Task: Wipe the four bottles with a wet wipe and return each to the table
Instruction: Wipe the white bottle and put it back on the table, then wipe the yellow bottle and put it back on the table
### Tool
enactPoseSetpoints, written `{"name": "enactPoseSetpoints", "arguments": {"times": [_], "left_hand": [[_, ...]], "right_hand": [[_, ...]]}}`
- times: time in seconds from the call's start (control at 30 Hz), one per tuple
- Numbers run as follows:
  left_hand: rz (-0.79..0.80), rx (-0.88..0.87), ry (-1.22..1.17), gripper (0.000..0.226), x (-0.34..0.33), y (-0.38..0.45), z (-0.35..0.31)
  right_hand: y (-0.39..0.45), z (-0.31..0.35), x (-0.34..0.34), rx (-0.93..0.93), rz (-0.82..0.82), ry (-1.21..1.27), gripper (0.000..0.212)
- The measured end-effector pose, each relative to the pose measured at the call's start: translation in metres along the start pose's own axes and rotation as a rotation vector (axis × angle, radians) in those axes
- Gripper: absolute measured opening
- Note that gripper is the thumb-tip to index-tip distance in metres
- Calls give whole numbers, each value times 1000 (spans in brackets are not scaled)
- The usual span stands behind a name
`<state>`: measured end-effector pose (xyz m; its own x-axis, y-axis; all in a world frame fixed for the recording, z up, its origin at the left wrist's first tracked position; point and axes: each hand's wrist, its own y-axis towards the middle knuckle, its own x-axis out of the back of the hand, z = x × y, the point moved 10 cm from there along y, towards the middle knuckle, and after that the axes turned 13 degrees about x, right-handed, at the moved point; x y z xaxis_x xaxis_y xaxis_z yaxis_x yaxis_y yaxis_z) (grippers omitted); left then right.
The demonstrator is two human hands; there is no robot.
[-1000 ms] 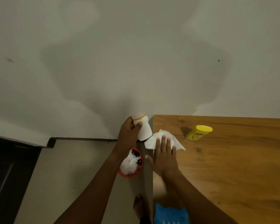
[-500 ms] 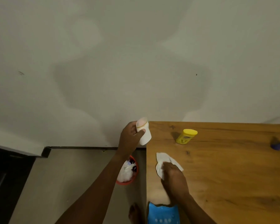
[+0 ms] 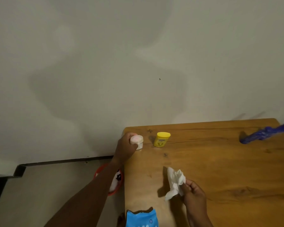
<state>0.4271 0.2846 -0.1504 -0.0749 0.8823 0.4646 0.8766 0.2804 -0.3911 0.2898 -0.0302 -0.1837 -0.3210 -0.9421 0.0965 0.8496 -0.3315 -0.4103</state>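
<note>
My left hand (image 3: 125, 147) grips a small white bottle with a pale pink top (image 3: 137, 141) at the back left corner of the wooden table (image 3: 220, 169); its base is at or just above the tabletop. Just to its right a yellow bottle (image 3: 161, 139) stands on the table. A blue bottle (image 3: 266, 133) lies on its side at the far right. My right hand (image 3: 193, 194) pinches a crumpled white wet wipe (image 3: 175, 181) and holds it above the table's near part.
A blue wet-wipe pack (image 3: 142, 218) sits at the table's near edge. On the floor left of the table is a red bin (image 3: 116, 185) with white waste in it, partly hidden by my left arm. A pale wall runs behind the table.
My left hand has brought the white bottle down and rightward to the table's corner. My right hand has lifted the wipe off the tabletop and drawn it nearer. The view has shifted right.
</note>
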Motion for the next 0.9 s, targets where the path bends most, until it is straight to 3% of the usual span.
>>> {"name": "enactPoseSetpoints", "arguments": {"times": [0.3, 0.43, 0.5, 0.57, 0.67, 0.73, 0.83, 0.9], "left_hand": [[2, -3, 77, 43, -16, 7, 2], [57, -9, 33, 81, -13, 7, 0], [-3, -15, -2, 90, -5, 5, -4], [-132, -99, 10, 82, 6, -6, -23], [-272, -377, 107, 62, 6, -32, -80], [-184, -520, 226, 49, -17, -41, -110], [120, -410, 411, 55, -64, -30, -114], [192, -333, 492, 58, -83, -25, -109]], "right_hand": [[5, 13, 4, 25, 82, 21, 8], [3, 17, -11, -42, 129, 115, 12], [0, 20, -17, -90, 139, 180, 13], [-3, 21, -20, -148, 123, 254, 15], [-4, 22, -25, -199, 112, 309, 18], [-6, 27, -30, -197, 130, 333, 19], [-9, 37, -31, -195, 134, 378, 20], [-10, 44, -24, -185, 122, 388, 19]]}}
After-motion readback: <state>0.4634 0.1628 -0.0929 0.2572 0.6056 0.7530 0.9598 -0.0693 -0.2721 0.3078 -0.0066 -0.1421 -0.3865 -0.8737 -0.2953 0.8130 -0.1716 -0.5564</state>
